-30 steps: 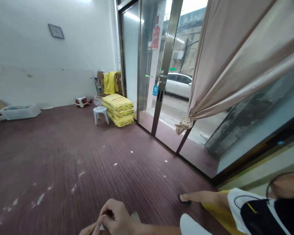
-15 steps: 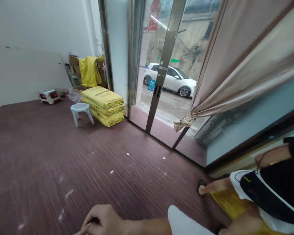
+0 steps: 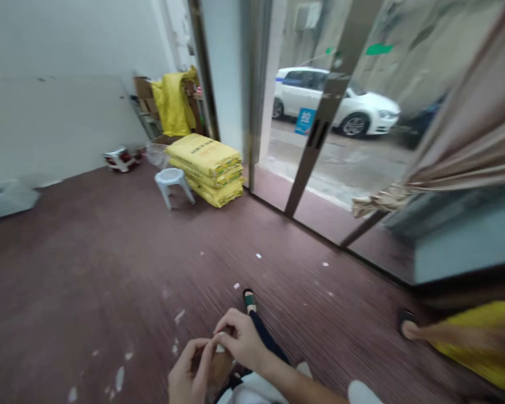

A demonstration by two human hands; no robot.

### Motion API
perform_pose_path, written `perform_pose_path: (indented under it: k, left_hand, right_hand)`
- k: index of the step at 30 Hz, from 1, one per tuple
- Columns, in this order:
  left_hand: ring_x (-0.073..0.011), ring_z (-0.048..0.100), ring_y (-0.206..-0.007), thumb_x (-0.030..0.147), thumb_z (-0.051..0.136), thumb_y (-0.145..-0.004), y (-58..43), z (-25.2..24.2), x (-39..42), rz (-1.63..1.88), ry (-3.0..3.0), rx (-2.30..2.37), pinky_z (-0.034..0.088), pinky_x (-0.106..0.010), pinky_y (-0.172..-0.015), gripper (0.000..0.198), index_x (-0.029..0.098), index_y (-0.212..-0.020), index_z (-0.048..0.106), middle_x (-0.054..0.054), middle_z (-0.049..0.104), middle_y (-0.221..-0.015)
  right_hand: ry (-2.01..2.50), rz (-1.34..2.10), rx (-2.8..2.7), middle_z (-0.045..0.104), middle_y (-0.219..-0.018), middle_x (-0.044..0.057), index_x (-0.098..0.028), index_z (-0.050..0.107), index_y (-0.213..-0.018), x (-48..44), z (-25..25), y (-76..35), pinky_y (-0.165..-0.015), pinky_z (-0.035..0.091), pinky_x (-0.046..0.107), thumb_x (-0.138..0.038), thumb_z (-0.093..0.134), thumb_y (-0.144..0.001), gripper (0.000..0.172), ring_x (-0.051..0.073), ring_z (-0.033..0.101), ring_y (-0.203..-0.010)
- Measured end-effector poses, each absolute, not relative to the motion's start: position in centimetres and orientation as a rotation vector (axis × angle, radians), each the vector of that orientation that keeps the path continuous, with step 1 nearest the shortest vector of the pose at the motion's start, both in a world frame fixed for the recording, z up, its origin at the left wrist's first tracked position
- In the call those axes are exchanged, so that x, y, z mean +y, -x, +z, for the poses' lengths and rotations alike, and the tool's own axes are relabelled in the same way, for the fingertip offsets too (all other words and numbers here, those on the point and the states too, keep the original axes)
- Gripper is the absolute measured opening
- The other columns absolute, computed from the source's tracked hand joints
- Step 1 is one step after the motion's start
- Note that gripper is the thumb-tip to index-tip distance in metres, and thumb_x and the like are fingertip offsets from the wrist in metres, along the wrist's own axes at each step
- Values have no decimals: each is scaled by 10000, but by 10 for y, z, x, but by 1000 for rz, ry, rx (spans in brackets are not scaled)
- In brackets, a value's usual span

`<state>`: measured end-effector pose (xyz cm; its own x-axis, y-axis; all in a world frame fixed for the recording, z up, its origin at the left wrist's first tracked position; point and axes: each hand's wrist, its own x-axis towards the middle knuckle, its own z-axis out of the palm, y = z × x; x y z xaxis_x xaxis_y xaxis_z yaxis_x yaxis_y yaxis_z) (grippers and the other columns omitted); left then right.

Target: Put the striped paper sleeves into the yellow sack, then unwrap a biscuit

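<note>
My left hand [image 3: 188, 371] is low in the view, its thumb and fingers bent into a pinch. Coming in from the lower right, my right hand [image 3: 244, 343] is pinched too, and its fingertips meet those of the left. A small pale spot shows between the fingertips, too small and blurred to name. Below the hands my own lap and dark trouser leg appear, with a sandalled foot [image 3: 249, 300] on the floor.
Yellow sacks [image 3: 208, 154] are stacked by the glass door [image 3: 307, 179], with a pale plastic stool [image 3: 170, 178] beside them. White scraps [image 3: 258, 256] dot the brown floor [image 3: 122, 241]. At right, another person's leg [image 3: 458, 332] is near yellow material [image 3: 488, 342]. A knotted curtain [image 3: 387, 199] hangs there.
My left hand has come into view and meets my right hand. The view has swung right and down, so the other person's torso has left the picture and my foot appears.
</note>
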<state>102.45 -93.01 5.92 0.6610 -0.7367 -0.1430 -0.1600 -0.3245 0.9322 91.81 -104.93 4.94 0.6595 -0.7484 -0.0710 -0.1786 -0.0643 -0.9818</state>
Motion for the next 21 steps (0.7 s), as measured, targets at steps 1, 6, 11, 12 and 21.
perform_pose_path:
  k: [1, 6, 11, 12, 21]
  left_hand:
    - [-191, 674, -647, 643, 659, -802, -1035, 55, -941, -697, -1838, -728, 549, -220, -611, 441, 211, -746, 727, -32, 709, -709]
    - [-193, 684, -659, 587, 639, -844, -1098, 44, -1012, -622, -1864, -768, 552, -228, -632, 406, 202, -762, 739, -45, 726, -720]
    - [-213, 720, -761, 559, 633, -853, -1153, 52, -1103, -563, -1850, -827, 566, -250, -706, 371, 218, -853, 779, -66, 764, -835]
    - [-204, 710, -740, 545, 624, -865, -1161, 53, -1118, -556, -1861, -848, 557, -245, -697, 359, 222, -837, 777, -58, 755, -815]
    - [-181, 666, -642, 505, 566, -910, -1225, 30, -1197, -590, -1926, -896, 526, -227, -621, 365, 210, -766, 724, -39, 701, -714]
  right_hand:
    - [1605, -542, 768, 643, -749, -4, -181, 723, -725, -1063, 47, -928, -704, 412, 253, -84, 684, -715, 105, 132, 573, -736]
    - [1706, -445, 603, 618, -751, 0, -183, 723, -750, -1147, 37, -988, -678, 399, 253, -81, 667, -714, 122, 137, 568, -735]
    - [1782, -430, 525, 604, -770, -3, -191, 716, -774, -1240, 45, -1043, -676, 396, 250, -118, 660, -737, 99, 134, 554, -736]
    - [1796, -420, 514, 599, -771, -3, -190, 710, -772, -1256, 47, -1052, -668, 393, 249, -130, 660, -746, 81, 132, 548, -728]
    - [1871, -370, 499, 627, -803, 20, -192, 706, -795, -1336, 36, -1116, -675, 421, 261, -146, 602, -805, 114, 145, 580, -742]
